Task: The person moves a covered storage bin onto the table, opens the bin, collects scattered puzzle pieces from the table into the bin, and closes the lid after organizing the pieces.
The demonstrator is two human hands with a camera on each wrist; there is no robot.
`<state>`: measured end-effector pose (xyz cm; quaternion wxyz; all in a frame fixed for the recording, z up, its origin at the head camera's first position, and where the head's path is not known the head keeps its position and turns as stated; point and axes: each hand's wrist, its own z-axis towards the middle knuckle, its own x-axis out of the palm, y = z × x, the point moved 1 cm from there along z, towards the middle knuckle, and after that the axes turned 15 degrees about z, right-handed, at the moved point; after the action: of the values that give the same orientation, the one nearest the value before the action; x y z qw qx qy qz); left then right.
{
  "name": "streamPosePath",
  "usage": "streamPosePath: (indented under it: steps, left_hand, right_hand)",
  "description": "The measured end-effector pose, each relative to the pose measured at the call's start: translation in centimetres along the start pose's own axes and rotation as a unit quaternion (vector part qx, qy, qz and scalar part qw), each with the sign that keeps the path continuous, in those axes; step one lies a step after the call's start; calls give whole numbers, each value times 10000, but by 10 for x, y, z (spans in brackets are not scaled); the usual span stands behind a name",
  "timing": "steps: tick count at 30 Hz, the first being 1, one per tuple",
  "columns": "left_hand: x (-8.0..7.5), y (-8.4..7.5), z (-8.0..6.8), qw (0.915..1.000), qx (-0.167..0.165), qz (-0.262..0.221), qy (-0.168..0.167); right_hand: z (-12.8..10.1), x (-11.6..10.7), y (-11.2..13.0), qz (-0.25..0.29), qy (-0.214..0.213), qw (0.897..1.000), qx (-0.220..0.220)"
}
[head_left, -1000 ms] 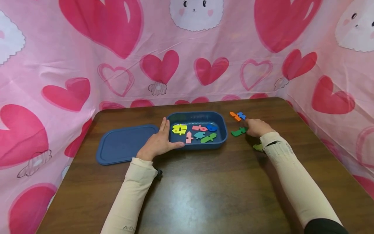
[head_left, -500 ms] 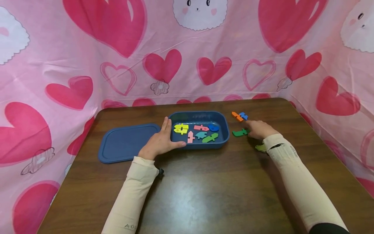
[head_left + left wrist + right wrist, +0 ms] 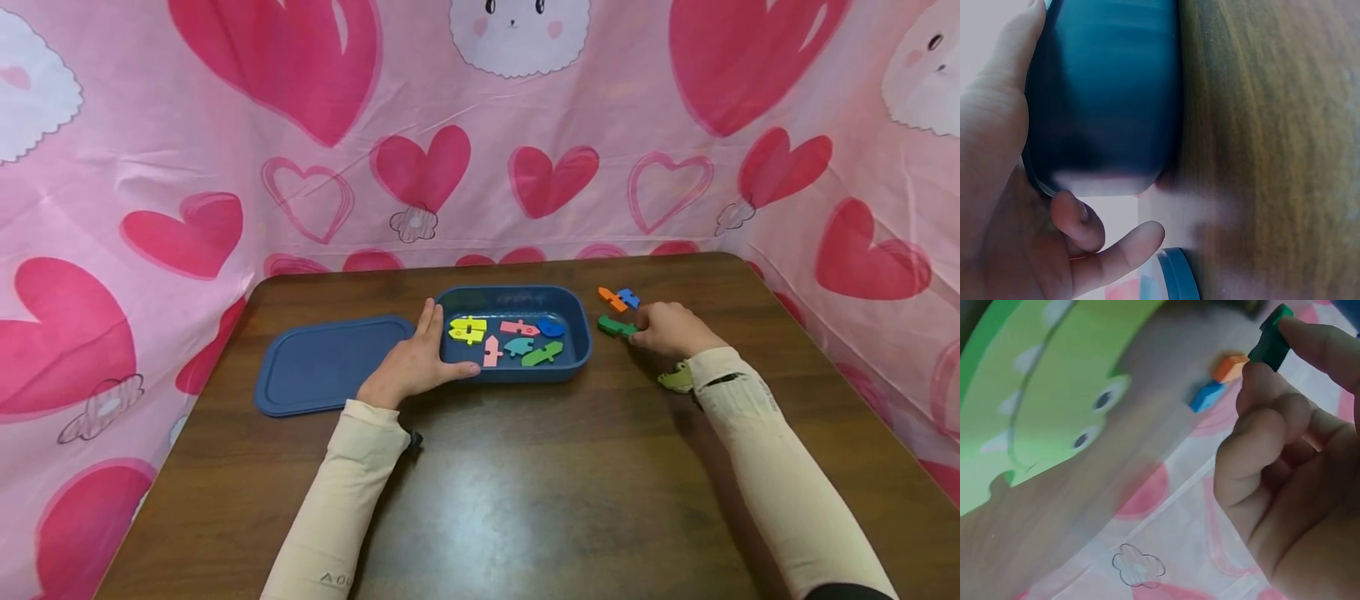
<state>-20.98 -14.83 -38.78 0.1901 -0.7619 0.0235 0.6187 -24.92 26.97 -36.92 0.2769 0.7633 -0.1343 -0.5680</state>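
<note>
A blue box (image 3: 584,356) stands near the middle of the table, with several colored puzzle pieces lying inside. At its left end is my left hand (image 3: 408,362), thumb along the front rim and fingers extended along the side. My right hand (image 3: 677,330), right of the box, pinches a dark green puzzle piece (image 3: 617,326) between thumb and index finger. The right wrist view shows that green piece (image 3: 1272,347) at the fingertips. Beyond it lie an orange piece (image 3: 612,299) and a blue piece (image 3: 630,297), touching each other.
A flat blue lid (image 3: 337,367) lies on the table left of the box. By the right wrist is a light green crocodile-shaped piece (image 3: 677,378), seen large in the right wrist view. A pink heart-patterned cloth (image 3: 517,233) hangs behind the table.
My right hand has taken the dark green piece in a pinch and raised it slightly, its near end shifting away from the table's front. The left hand stays at the box.
</note>
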Motion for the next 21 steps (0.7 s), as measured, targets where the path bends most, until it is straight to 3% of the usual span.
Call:
streamPosePath:
  steps: [6, 13, 21]
  left_hand:
    - [0, 0, -1, 10000, 12, -15, -4]
    - [3, 1, 0, 10000, -1, -81, -31]
    - [1, 0, 0, 9999, -14, -110, 9]
  right_hand:
    - [-7, -2, 13, 489, -299, 9983, 48]
    - [-9, 0, 27, 440, -962, 9919, -697]
    - [-14, 9, 60, 643, -940, 9900, -838]
